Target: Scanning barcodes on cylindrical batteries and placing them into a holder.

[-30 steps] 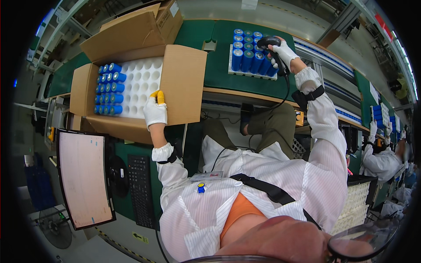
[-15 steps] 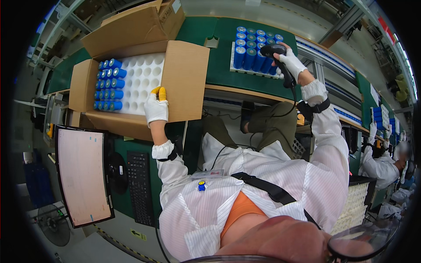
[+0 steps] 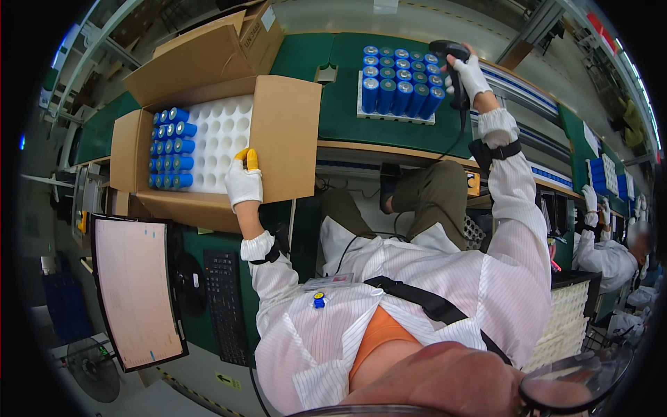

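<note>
My right hand (image 3: 474,81), in a white glove with bare fingertips, is closed around the handle of a black handheld barcode scanner (image 3: 453,50). The scanner is just right of a block of upright blue cylindrical battery cells (image 3: 397,96), standing in a white foam tray (image 3: 361,113). My left hand (image 3: 244,182), gloved in white with yellow fingertips, grips the near right corner of an open cardboard box (image 3: 288,139), its fingers bent over the edge. Inside the box, a white foam tray (image 3: 221,132) has blue cells (image 3: 182,146) in its left part and bare round pockets to the right.
A monitor (image 3: 139,292) and black keyboard (image 3: 224,306) are at the near left. Beyond the green bench (image 3: 333,118) runs a metal-framed conveyor line (image 3: 531,115). The scanner's cable hangs toward my knees. At the far right, another person (image 3: 604,254) works beside more blue cells.
My right hand has moved the scanner right, from over the cells' right side to beside the block. My left hand stays at the box corner. The whole view has shifted slightly.
</note>
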Available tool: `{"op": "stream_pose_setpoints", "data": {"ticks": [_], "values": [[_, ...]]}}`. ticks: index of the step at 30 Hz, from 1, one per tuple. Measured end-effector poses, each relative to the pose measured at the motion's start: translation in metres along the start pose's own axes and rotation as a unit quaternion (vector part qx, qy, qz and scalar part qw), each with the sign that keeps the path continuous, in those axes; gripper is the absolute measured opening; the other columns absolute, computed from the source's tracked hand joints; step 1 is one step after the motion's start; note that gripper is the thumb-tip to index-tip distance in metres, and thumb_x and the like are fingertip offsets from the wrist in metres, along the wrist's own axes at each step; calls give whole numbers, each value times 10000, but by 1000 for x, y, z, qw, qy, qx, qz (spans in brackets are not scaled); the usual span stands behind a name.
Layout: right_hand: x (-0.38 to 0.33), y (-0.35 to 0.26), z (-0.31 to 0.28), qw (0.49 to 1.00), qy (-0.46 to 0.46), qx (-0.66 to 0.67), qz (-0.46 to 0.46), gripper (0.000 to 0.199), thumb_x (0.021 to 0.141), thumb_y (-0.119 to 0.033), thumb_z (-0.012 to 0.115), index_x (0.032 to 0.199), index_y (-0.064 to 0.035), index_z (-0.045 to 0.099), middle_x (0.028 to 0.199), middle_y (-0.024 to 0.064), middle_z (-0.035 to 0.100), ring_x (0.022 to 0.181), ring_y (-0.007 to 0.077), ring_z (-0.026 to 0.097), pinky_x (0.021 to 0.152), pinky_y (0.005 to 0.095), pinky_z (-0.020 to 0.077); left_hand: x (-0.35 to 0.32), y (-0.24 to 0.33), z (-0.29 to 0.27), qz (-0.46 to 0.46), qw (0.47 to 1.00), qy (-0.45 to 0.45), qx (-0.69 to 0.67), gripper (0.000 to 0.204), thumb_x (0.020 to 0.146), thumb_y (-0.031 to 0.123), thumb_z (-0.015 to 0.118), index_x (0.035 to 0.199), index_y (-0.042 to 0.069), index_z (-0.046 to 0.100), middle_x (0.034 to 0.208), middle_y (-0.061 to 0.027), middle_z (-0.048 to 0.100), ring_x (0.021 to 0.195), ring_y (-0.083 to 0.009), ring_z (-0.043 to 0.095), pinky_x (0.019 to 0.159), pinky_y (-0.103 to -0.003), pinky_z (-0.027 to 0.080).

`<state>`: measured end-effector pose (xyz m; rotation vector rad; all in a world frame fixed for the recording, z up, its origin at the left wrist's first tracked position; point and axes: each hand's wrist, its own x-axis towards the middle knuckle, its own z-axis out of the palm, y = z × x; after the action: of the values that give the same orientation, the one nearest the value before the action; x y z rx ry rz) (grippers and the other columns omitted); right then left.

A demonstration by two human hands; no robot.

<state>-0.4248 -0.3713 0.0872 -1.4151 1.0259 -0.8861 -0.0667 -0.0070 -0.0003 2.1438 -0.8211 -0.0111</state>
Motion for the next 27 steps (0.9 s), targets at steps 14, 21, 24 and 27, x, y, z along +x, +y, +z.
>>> {"op": "stream_pose_setpoints", "data": {"ticks": [14,21,24,27], "values": [[51,31,-8,998,37,-50,17,801,926,-197,632,1523,-186,98,839,122,643,509,201,582,440,352,504,0,-2,-1,19,1000,7,13,287,926,205,667,1162,41,677,800,-167,698,649,-224,628,627,-340,486],[7,13,-24,999,9,-32,23,806,934,-209,629,1529,-190,87,856,118,640,519,191,578,442,343,507,-1,-1,0,8,1000,8,7,272,936,210,663,1154,48,680,731,-144,681,581,-194,596,570,-339,465],[-2,20,-22,997,2,-54,60,782,934,-208,630,1529,-193,123,837,109,632,520,188,576,440,335,503,-1,2,1,13,1000,14,3,268,942,216,661,1152,51,683,706,-134,667,558,-178,580,543,-335,452],[0,31,-17,996,4,-44,82,773,933,-206,633,1527,-200,138,818,102,623,519,185,570,441,334,504,-2,2,0,19,1000,16,-2,273,946,236,665,1149,54,686,692,-128,658,553,-170,575,541,-332,450]]}}
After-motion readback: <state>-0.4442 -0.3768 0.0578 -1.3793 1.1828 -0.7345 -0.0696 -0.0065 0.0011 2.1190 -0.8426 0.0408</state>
